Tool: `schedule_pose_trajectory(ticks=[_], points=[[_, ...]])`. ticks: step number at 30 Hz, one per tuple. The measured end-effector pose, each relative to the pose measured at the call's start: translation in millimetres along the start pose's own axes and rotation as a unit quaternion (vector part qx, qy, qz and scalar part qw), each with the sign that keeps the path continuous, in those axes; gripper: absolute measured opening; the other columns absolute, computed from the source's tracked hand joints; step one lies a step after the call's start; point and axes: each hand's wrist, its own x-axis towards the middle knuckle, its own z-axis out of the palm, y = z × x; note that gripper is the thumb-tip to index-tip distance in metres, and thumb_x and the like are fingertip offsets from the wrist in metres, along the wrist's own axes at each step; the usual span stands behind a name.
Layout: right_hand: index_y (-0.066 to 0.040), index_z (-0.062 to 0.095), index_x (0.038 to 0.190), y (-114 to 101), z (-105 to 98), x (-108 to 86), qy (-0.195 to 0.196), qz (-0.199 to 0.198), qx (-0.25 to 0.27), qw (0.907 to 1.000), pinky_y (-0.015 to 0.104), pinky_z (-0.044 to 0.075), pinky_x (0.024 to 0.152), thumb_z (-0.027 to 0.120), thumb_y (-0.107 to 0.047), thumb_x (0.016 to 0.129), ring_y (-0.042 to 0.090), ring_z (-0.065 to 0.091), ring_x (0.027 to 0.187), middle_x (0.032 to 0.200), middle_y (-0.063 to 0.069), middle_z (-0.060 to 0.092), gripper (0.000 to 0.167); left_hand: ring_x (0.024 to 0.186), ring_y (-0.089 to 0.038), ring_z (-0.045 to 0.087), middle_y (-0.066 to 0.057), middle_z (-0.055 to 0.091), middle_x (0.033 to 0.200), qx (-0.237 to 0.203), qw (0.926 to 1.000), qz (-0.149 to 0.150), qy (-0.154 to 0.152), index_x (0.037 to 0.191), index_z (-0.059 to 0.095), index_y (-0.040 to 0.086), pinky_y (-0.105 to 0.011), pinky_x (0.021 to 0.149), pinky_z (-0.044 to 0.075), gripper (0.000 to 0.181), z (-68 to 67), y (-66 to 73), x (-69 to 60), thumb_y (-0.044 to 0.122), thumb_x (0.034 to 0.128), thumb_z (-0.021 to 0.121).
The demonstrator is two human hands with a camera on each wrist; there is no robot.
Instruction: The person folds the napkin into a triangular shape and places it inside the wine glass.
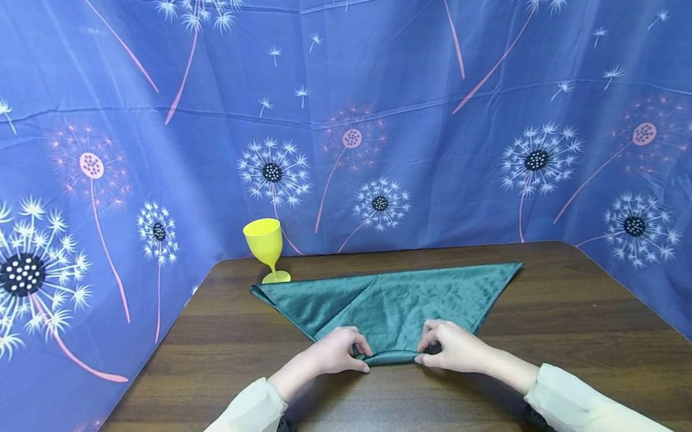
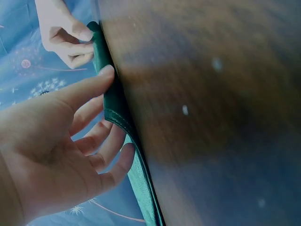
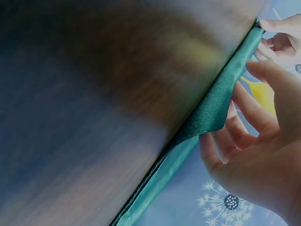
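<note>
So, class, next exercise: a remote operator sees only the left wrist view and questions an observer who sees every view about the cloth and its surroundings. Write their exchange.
Operator: I see the left hand pinching the rolled edge of a glossy dark-green fabric cloth. What is its whole outline?
Observer: In the head view, it is widest along its long far edge and narrows toward the rolled near edge.
Operator: Does anything stand near it?
Observer: Yes, a bright yellow stemmed goblet stands upright behind the far edge, near its left corner.
</note>
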Motion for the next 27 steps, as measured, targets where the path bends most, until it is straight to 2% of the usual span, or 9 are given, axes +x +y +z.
schedule_pose_trajectory(ticks=[3, 11, 18, 27], points=[[-0.013, 0.074, 0.088, 0.4, -0.5, 0.8, -0.006, 0.012, 0.009, 0.9999, 0.024, 0.047, 0.067, 0.074, -0.029, 0.08, 0.009, 0.054, 0.078, 0.083, -0.008, 0.057, 0.018, 0.074, -0.011, 0.059, -0.002, 0.062, 0.082, 0.003, 1.0, 0.007, 0.002, 0.088, 0.072, 0.007, -0.012, 0.065, 0.043, 0.016, -1.0, 0.7, 0.6, 0.012, 0.0734, 0.078], [-0.013, 0.072, 0.087, 3.3, -0.3, 1.6, -0.004, 0.009, 0.018, 0.9998, 0.025, 0.049, 0.068, 0.078, -0.024, 0.074, 0.009, 0.056, 0.077, 0.083, -0.007, 0.062, 0.017, 0.076, -0.009, 0.06, -0.001, 0.065, 0.083, 0.017, 0.9997, 0.012, 0.011, 0.089, 0.073, 0.008, -0.014, 0.068, 0.045, 0.008, -1.3, 0.5, 0.3, 0.009, 0.0821, 0.069], [-0.014, 0.07, 0.085, 4.4, 0.9, 1.3, -0.007, 0.012, 0.012, 0.9998, 0.025, 0.049, 0.068, 0.077, -0.021, 0.076, 0.008, 0.056, 0.077, 0.083, -0.008, 0.06, 0.012, 0.084, -0.009, 0.061, 0.001, 0.066, 0.085, 0.024, 0.9997, -0.001, 0.009, 0.089, 0.072, 0.009, -0.019, 0.076, 0.047, 0.008, -0.2, 0.7, 0.0, 0.011, 0.0856, 0.065], [-0.011, 0.072, 0.087, 5.3, 0.9, 1.1, -0.009, -0.004, 0.01, 0.9999, 0.023, 0.048, 0.067, 0.073, -0.02, 0.08, 0.006, 0.056, 0.078, 0.082, -0.009, 0.06, 0.011, 0.081, -0.007, 0.059, 0.001, 0.063, 0.085, 0.02, 0.9998, -0.006, 0.008, 0.09, 0.071, 0.007, -0.019, 0.075, 0.047, 0.008, 0.0, 2.7, -1.0, 0.01, 0.0872, 0.064]])
